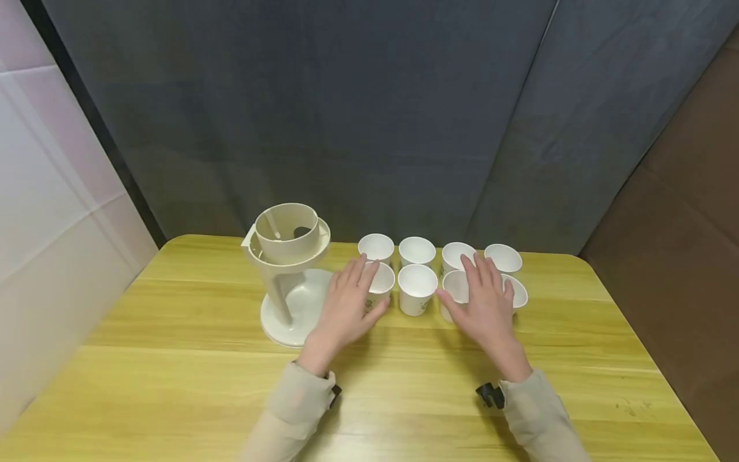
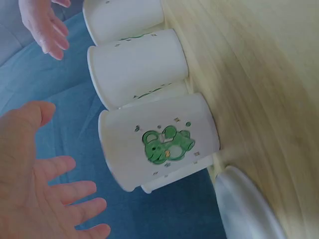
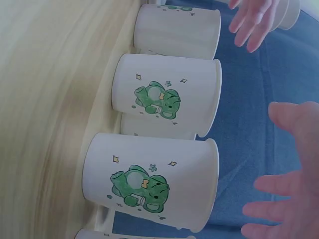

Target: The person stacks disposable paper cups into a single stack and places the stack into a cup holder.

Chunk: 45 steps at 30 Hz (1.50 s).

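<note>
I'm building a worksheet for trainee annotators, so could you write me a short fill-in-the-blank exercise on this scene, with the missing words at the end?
1. The paper cups stand in two rows of ____ each.
2. The cups' open mouths face ____.
3. The bear print on a cup is mostly coloured ____.
4. The right hand is farther from the cream-coloured stand than the ____ hand.

Missing words: four; up; green; left.

White cups [image 1: 417, 295] carry green bear prints [image 2: 168, 145] with small yellow sparkles [image 3: 116, 159]; the stand [image 1: 277, 295] is cream, the tabletop [image 1: 190, 378] yellow with wood grain, the backdrop [image 1: 323, 122] dark blue-grey.
</note>
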Each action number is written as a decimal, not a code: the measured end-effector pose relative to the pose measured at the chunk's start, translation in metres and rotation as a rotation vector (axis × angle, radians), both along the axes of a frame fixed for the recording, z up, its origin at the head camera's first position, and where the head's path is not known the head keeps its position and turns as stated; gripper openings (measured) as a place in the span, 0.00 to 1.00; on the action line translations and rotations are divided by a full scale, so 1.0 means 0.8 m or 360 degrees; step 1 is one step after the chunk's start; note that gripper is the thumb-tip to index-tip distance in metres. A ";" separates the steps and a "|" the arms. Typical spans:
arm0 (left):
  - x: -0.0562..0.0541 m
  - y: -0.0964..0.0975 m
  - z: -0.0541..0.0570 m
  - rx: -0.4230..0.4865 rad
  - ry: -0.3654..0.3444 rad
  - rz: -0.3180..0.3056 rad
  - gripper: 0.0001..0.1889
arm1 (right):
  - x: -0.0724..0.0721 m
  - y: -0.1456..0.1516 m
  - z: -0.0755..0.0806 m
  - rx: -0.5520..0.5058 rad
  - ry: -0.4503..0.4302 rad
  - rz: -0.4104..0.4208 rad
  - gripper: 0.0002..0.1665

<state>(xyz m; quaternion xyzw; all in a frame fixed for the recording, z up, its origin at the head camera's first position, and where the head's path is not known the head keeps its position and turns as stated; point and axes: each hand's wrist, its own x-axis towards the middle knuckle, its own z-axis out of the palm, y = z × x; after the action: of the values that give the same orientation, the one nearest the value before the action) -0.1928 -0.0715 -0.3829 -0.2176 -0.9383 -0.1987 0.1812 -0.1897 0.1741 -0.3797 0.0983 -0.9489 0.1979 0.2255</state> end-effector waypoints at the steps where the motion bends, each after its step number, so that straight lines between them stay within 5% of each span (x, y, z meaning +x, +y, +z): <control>1: 0.001 -0.002 0.001 0.0004 0.0018 -0.0007 0.33 | 0.000 0.000 -0.001 -0.0025 0.0038 0.0017 0.45; 9: 0.015 -0.020 0.012 0.0009 0.0148 -0.0062 0.32 | -0.008 -0.005 -0.009 -0.0301 0.0472 0.0311 0.36; 13: 0.026 -0.028 0.018 0.0030 0.0152 -0.0095 0.32 | -0.012 -0.013 -0.011 -0.0419 0.0561 0.0437 0.35; 26: 0.053 -0.066 0.036 0.0355 0.0163 -0.0224 0.24 | -0.019 -0.047 -0.004 -0.0490 0.0332 0.0534 0.35; 34: 0.052 -0.100 0.039 0.0549 0.0149 -0.0262 0.16 | -0.032 -0.068 -0.001 -0.0468 0.0198 0.0632 0.34; 45: 0.054 -0.141 0.053 0.0751 0.0017 -0.0217 0.09 | -0.050 -0.088 0.008 -0.0233 0.0039 0.0667 0.35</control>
<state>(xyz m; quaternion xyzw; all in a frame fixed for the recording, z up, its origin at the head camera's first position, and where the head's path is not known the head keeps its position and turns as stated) -0.1498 -0.1847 -0.3404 -0.2331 -0.8481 -0.4228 0.2182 -0.2299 0.1039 -0.3737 0.2789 -0.8880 0.3077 0.1974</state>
